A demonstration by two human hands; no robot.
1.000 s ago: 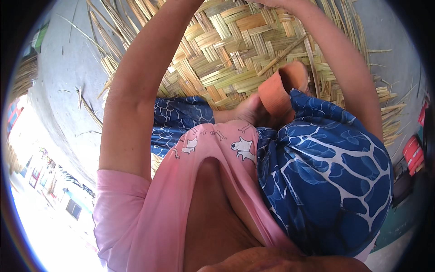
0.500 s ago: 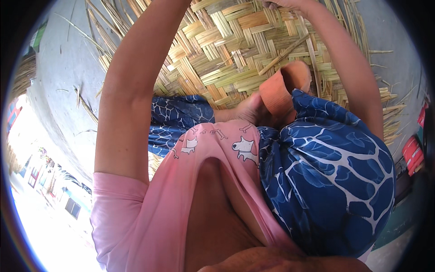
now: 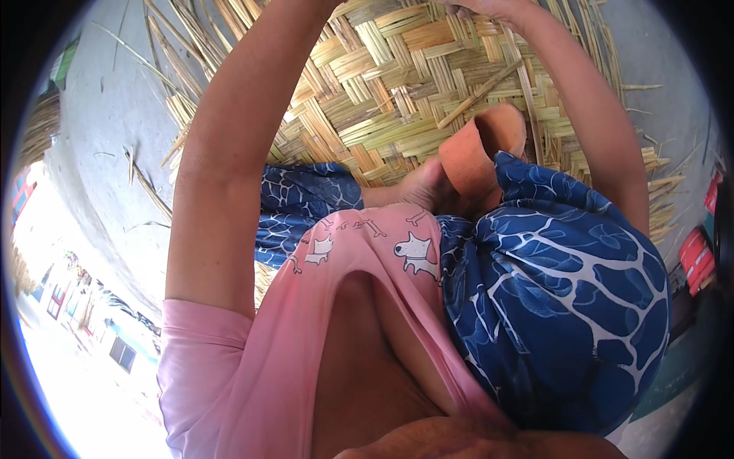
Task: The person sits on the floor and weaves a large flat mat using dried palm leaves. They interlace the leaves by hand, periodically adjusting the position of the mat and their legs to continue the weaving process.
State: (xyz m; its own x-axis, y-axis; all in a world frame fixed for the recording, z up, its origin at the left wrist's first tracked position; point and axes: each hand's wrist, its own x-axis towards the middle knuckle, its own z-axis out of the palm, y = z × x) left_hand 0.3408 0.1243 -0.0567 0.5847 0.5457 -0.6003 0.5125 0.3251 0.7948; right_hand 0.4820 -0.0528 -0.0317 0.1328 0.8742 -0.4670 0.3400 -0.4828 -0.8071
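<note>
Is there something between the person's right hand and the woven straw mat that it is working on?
Nothing visible. The right hand lies directly on the woven mat at the picture's top edge. The clay pot sits lower, by the knee, off that path.

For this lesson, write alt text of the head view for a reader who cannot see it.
Both bare arms reach forward over a half-woven straw mat, with the right hand on its far strips at the top edge and the left hand out of view. A terracotta pot lies tipped beside the person's foot and blue patterned knee.
</note>
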